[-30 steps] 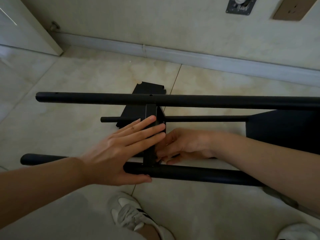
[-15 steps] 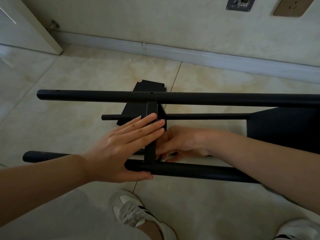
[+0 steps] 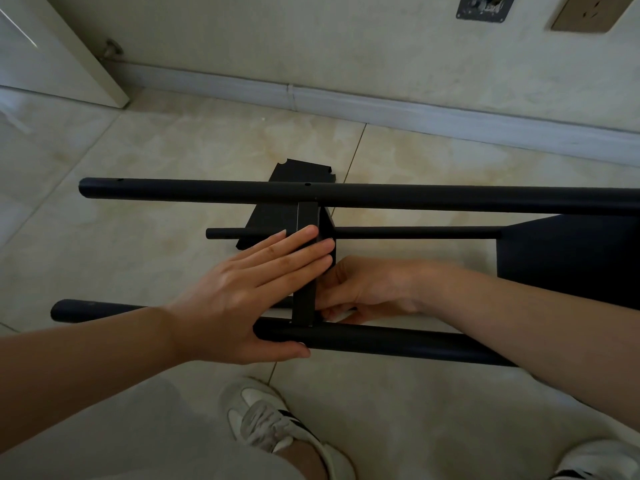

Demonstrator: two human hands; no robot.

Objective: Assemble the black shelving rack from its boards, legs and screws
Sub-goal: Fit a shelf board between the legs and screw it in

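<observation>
The rack (image 3: 381,199) lies sideways on the floor (image 3: 173,161). The left hand (image 3: 242,299) presses flat, fingers straight, on the middle board (image 3: 306,265). The right hand (image 3: 363,289) reaches behind that board; I cannot tell its grip.

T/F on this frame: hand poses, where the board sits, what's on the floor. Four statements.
1. The left hand lies flat, fingers straight, against the upright board. True.
2. The board stands between the far leg and near leg. True.
3. The right hand holds a screwdriver above the rack. False: it is low behind the board, no tool visible.
4. The floor under the rack is carpet. False: glossy tiles.
</observation>
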